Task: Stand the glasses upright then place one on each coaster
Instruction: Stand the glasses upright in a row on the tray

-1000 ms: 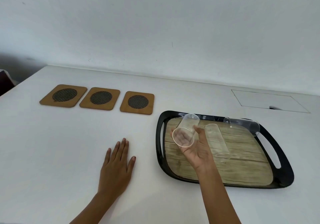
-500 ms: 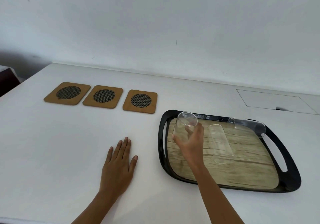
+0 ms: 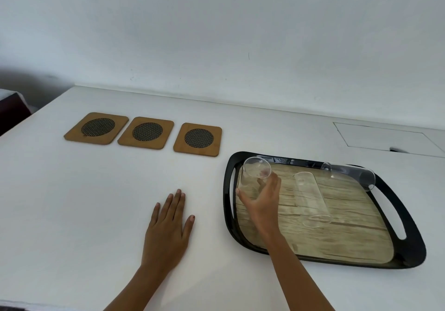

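Note:
My right hand [image 3: 261, 200] grips a clear glass [image 3: 252, 177] nearly upright, mouth up, over the left end of the black tray [image 3: 409, 250] with a wood-print floor. A second glass [image 3: 311, 198] lies on its side in the tray's middle. A third glass [image 3: 349, 174] lies on its side along the tray's far rim. Three brown coasters with dark mesh circles sit in a row at the far left: left coaster [image 3: 97, 127], middle coaster [image 3: 147, 132], right coaster [image 3: 198, 139]. My left hand [image 3: 168, 228] rests flat on the white table, fingers apart, holding nothing.
The white table [image 3: 96, 214] runs to a white wall at the back. A rectangular hatch [image 3: 385, 137] is set into the tabletop at the far right. A dark object [image 3: 12, 110] stands past the table's left edge.
My right hand has turned the glass from lying with its mouth toward me to nearly upright over the tray's left end. My left hand has stayed flat.

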The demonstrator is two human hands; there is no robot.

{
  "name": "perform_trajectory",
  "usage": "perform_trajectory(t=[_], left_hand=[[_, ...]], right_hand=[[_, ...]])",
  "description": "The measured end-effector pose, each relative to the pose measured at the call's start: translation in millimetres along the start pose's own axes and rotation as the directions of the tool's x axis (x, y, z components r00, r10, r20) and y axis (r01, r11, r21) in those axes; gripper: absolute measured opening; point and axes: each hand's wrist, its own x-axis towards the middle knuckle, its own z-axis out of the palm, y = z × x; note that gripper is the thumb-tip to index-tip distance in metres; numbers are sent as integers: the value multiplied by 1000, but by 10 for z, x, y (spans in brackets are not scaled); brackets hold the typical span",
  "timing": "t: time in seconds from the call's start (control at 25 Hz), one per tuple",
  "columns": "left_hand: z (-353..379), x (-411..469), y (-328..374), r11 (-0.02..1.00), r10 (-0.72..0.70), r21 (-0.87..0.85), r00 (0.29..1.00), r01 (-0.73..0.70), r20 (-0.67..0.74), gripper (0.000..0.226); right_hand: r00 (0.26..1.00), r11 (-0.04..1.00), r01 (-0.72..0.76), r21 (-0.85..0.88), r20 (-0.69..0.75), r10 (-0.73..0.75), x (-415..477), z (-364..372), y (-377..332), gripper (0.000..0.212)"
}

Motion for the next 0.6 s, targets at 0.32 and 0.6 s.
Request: perform_trajectory(t=[0.32,0.6], left_hand=[[18,1,-11,1000,-2,17,1000,1,5,65],[11,0,-4,1000,6,8,1000,-6,-1,65]], right_hand=[[999,999,31,24,-43,-29,-107,-365,-145,87],[920,850,-259,-458,-384,74,-43,-857,247,70]])
